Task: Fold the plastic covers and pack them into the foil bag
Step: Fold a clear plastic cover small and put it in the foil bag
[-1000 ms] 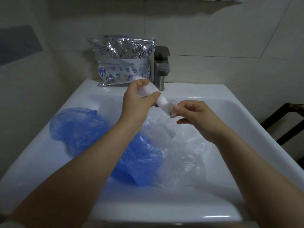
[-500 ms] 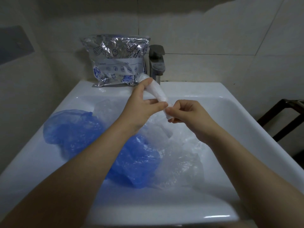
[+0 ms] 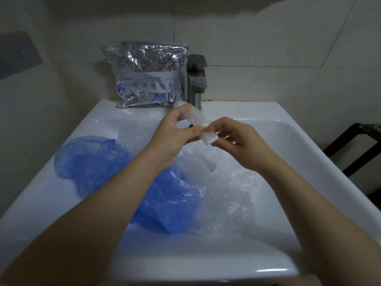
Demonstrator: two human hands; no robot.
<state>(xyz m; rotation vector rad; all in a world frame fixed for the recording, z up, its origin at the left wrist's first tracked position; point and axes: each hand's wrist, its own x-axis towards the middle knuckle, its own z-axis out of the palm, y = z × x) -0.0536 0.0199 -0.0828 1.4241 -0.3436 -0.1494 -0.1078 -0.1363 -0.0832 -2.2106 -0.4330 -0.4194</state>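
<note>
As it was held above the sink: a folded clear cover [image 3: 199, 125] ran far-left to near-right between both hands.
Left hand [image 3: 175, 134]: pinched its far end.
Right hand [image 3: 237, 139]: pinched its near end.
Foil bag [image 3: 147, 74]: stood behind, nearer the left hand.
Loose covers [image 3: 165, 195]: lay in the sink [image 3: 299, 141].

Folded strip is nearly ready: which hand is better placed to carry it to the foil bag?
Probably the left hand: it grips the far end of the folded clear cover, nearest the foil bag. The right hand pinches the near end.
</note>
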